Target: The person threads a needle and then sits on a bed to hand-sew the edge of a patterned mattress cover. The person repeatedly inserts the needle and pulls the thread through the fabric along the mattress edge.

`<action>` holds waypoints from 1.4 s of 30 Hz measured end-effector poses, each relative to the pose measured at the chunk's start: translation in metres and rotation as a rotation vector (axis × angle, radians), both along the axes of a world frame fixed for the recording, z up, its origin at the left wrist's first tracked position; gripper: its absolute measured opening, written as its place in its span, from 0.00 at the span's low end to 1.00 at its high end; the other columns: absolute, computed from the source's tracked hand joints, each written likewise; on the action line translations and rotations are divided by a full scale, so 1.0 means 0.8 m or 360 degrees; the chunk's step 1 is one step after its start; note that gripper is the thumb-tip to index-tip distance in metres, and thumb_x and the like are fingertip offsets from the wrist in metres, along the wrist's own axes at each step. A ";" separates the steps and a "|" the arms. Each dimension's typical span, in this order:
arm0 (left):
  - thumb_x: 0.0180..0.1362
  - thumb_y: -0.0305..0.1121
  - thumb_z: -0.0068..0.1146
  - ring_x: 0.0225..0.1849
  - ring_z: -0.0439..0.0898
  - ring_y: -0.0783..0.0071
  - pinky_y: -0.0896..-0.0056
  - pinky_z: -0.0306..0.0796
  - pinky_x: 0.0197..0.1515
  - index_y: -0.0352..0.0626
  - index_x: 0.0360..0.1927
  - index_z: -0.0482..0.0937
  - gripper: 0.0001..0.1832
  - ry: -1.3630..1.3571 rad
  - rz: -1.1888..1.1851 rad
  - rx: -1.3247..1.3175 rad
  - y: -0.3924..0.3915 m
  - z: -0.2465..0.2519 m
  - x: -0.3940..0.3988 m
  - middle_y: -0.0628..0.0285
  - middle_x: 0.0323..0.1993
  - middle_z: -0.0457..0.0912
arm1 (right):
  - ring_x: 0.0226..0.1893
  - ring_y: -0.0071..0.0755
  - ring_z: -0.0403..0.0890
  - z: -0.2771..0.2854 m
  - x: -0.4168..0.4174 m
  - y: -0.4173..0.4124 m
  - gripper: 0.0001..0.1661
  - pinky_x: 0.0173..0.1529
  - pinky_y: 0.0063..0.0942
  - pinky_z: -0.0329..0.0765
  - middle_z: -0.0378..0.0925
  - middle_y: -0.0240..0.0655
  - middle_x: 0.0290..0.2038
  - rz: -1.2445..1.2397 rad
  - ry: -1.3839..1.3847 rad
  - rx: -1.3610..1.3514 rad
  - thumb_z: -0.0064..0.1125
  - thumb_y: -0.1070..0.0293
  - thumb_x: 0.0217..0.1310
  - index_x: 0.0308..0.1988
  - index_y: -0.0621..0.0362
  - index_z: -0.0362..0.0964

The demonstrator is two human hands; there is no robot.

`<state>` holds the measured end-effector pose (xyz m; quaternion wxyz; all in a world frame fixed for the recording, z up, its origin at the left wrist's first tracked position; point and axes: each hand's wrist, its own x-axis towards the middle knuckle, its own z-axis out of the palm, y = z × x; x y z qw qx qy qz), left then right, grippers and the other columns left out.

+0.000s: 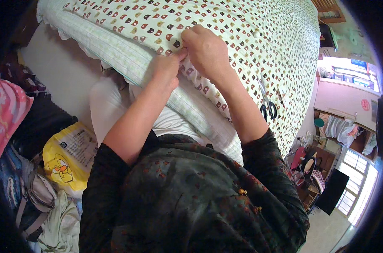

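A white fabric cover printed with small animal heads (216, 19) is spread over the bed. My left hand (167, 70) pinches the near edge of this cover, its thumb and fingertips close to my right hand. My right hand (207, 52) is curled, back upward, with its fingertips gathered on the same edge. Whether a small item such as a needle sits between those fingers is hidden. To the right of my right forearm lie black-handled scissors (268, 109) on the cover. Below the cover's edge runs a pale striped bedsheet (125, 60), against my legs.
A small pale round item (257, 33) rests farther up the cover. On the left are a yellow plastic bag (69, 155) with a duck picture, a grey strapped bag (43, 193) and a pink cloth (8, 114). A pink cabinet (340, 99) and a cluttered shelf (314, 170) stand right.
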<state>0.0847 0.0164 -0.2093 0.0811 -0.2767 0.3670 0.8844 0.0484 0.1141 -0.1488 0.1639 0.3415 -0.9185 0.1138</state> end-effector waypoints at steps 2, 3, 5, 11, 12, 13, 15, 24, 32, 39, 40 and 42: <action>0.48 0.22 0.56 0.36 0.76 0.73 0.72 0.70 0.38 0.37 0.43 0.73 0.16 0.0107 0.0041 -0.0052 -0.002 0.010 0.001 0.63 0.38 0.77 | 0.21 0.33 0.76 0.008 0.002 0.006 0.03 0.26 0.27 0.73 0.77 0.38 0.26 -0.0259 -0.0626 -0.0633 0.45 0.73 0.56 0.29 0.59 0.64; 0.49 0.22 0.55 0.35 0.76 0.71 0.71 0.70 0.38 0.36 0.43 0.73 0.15 0.0300 0.0118 0.0010 0.000 0.012 0.000 0.61 0.38 0.77 | 0.21 0.30 0.76 0.013 0.003 0.012 0.04 0.26 0.25 0.73 0.78 0.37 0.26 -0.0381 -0.0940 -0.0946 0.43 0.74 0.57 0.29 0.60 0.64; 0.49 0.22 0.55 0.37 0.77 0.70 0.70 0.71 0.39 0.35 0.44 0.72 0.15 0.0230 0.0105 0.0006 0.001 0.006 -0.001 0.59 0.40 0.77 | 0.14 0.29 0.75 0.008 0.003 0.028 0.07 0.24 0.25 0.73 0.77 0.39 0.21 -0.0457 -0.0706 -0.1250 0.46 0.71 0.58 0.32 0.64 0.62; 0.48 0.20 0.56 0.41 0.76 0.71 0.69 0.71 0.44 0.38 0.47 0.71 0.20 0.0237 0.0089 -0.0032 -0.002 0.000 0.001 0.59 0.42 0.76 | 0.23 0.37 0.76 -0.011 -0.004 0.045 0.08 0.29 0.28 0.73 0.75 0.39 0.26 -0.0419 -0.0461 -0.0959 0.54 0.67 0.54 0.31 0.60 0.72; 0.47 0.18 0.55 0.40 0.76 0.70 0.69 0.71 0.42 0.38 0.45 0.72 0.19 0.0226 0.0124 -0.0032 -0.001 0.001 0.001 0.60 0.40 0.77 | 0.25 0.39 0.76 -0.013 0.000 0.041 0.08 0.30 0.30 0.73 0.75 0.39 0.26 -0.0327 -0.0505 -0.0890 0.55 0.66 0.53 0.31 0.59 0.73; 0.47 0.18 0.55 0.40 0.76 0.70 0.70 0.71 0.41 0.39 0.45 0.72 0.19 0.0179 0.0088 -0.0074 -0.001 -0.002 0.000 0.60 0.40 0.77 | 0.27 0.40 0.76 -0.017 0.002 0.035 0.08 0.31 0.31 0.73 0.74 0.40 0.27 -0.0235 -0.0548 -0.0819 0.56 0.65 0.52 0.31 0.58 0.74; 0.46 0.16 0.53 0.39 0.76 0.70 0.70 0.71 0.40 0.39 0.46 0.71 0.20 0.0085 0.0016 -0.0158 -0.004 -0.004 -0.002 0.61 0.40 0.76 | 0.30 0.42 0.75 -0.020 0.008 0.019 0.08 0.32 0.35 0.72 0.73 0.38 0.27 -0.0148 -0.0598 -0.0640 0.56 0.64 0.50 0.31 0.54 0.75; 0.46 0.21 0.57 0.45 0.73 0.70 0.65 0.68 0.47 0.41 0.52 0.66 0.26 0.0045 -0.0028 -0.0084 -0.006 0.002 -0.003 0.61 0.46 0.73 | 0.24 0.35 0.74 0.059 -0.010 -0.032 0.03 0.26 0.31 0.72 0.68 0.33 0.22 0.0177 -0.0476 -0.1069 0.51 0.72 0.49 0.26 0.57 0.66; 0.50 0.25 0.58 0.47 0.74 0.64 0.56 0.70 0.48 0.37 0.52 0.65 0.25 0.0056 -0.0043 0.0140 -0.015 -0.007 -0.010 0.56 0.47 0.73 | 0.19 0.23 0.69 0.050 -0.037 0.104 0.05 0.22 0.22 0.68 0.66 0.32 0.19 -0.0399 -0.0685 -0.2405 0.43 0.69 0.60 0.32 0.57 0.58; 0.49 0.19 0.54 0.43 0.76 0.61 0.58 0.74 0.42 0.31 0.48 0.67 0.20 0.0178 0.0204 0.0123 -0.021 0.007 -0.018 0.52 0.45 0.73 | 0.16 0.18 0.65 -0.053 0.037 0.034 0.07 0.21 0.21 0.64 0.68 0.31 0.17 -0.0543 -0.1292 -0.1456 0.44 0.67 0.61 0.33 0.58 0.64; 0.49 0.18 0.54 0.42 0.77 0.61 0.59 0.75 0.42 0.31 0.48 0.68 0.20 0.0160 0.0233 0.0121 -0.023 0.005 -0.020 0.52 0.44 0.74 | 0.16 0.18 0.64 -0.054 0.042 0.033 0.08 0.22 0.21 0.64 0.70 0.31 0.17 -0.0507 -0.1264 -0.1406 0.46 0.68 0.59 0.35 0.59 0.68; 0.48 0.18 0.54 0.41 0.77 0.61 0.59 0.74 0.42 0.32 0.48 0.68 0.20 0.0131 0.0259 0.0127 -0.023 0.005 -0.019 0.52 0.43 0.74 | 0.17 0.18 0.65 -0.053 0.046 0.030 0.08 0.23 0.21 0.65 0.71 0.32 0.17 -0.0443 -0.1205 -0.1358 0.47 0.69 0.58 0.33 0.60 0.70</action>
